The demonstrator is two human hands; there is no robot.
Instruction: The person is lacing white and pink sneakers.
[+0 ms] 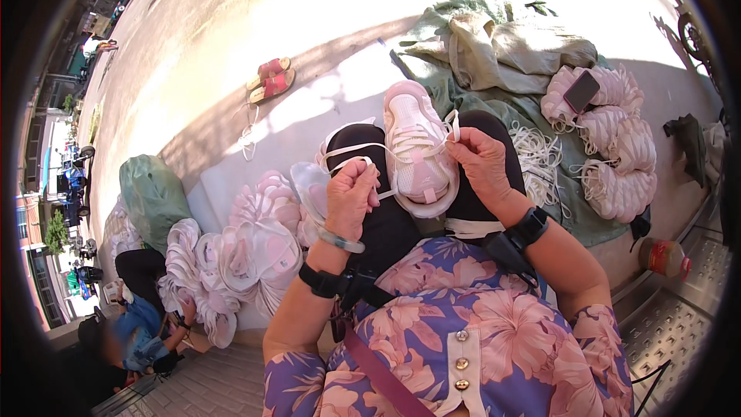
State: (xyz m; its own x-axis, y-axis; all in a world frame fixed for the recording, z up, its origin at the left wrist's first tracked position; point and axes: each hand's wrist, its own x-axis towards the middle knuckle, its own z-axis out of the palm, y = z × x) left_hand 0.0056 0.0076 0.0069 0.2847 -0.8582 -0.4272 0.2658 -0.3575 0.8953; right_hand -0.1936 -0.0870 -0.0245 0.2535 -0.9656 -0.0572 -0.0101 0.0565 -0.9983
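Note:
A pink and white sneaker [418, 150] rests on my lap between my thighs, its sole edge showing at the near end. White shoelace [409, 137] crosses its tongue in several rows. My right hand [480, 158] pinches one lace end at the sneaker's right side. On the left, my left hand [352, 194] is closed with lace between its fingers, and a loose strand arcs from it to the shoe. Part of another pale shoe [311, 189] shows beside my left wrist. A heap of loose white laces [536, 166] lies right of my right knee.
Stacked pale shoes [266, 251] lie at my left, near a green sack [154, 197] and a seated co-worker [147, 328]. Bundled pink shoes [617, 150] on the right carry a phone [581, 93]. Red sandals [272, 81] stand ahead; a bottle [664, 258] sits far right.

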